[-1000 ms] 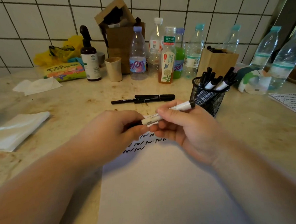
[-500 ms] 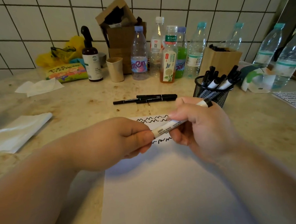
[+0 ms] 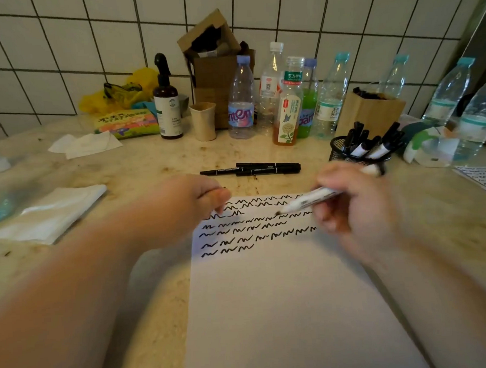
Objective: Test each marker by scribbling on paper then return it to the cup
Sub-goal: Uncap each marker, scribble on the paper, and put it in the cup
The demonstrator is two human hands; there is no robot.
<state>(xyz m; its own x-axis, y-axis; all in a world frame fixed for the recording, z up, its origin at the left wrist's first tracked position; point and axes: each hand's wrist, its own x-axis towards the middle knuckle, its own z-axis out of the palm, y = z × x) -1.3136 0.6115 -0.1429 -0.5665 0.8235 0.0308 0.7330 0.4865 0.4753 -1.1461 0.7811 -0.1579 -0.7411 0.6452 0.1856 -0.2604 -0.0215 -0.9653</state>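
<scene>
The right hand (image 3: 355,206) grips a white-barrelled marker (image 3: 313,198), uncapped, with its dark tip angled down to just above or on the sheet of paper (image 3: 285,308) amid the scribbles (image 3: 255,228); the blur makes it impossible to say whether the tip is touching. The left hand (image 3: 186,206) sits at the paper's top left corner with its fingers curled in; it probably holds the cap, but nothing can be made out between them, so I cannot tell what, if anything, it pinches. Several rows of black squiggles already fill the top of the sheet, which suggests a good many markers have been tested, while most of the page below is blank. This marker is judged to be at the scribbling step; capping it and dropping it into the black mesh cup (image 3: 344,150), just beyond the right hand, is still to come. The cup holds a handful of markers upright, and whether those are tested cannot be told. Two black pens (image 3: 252,169) lie flat on the countertop (image 3: 140,172) beyond the paper, outside the cup. Further back stand plastic bottles (image 3: 240,105), a brown spray bottle (image 3: 167,103), a small paper cup (image 3: 203,121) and cardboard boxes (image 3: 216,72), with folded tissue (image 3: 54,210) to the left. Nothing blocks the short path from paper to cup.
</scene>
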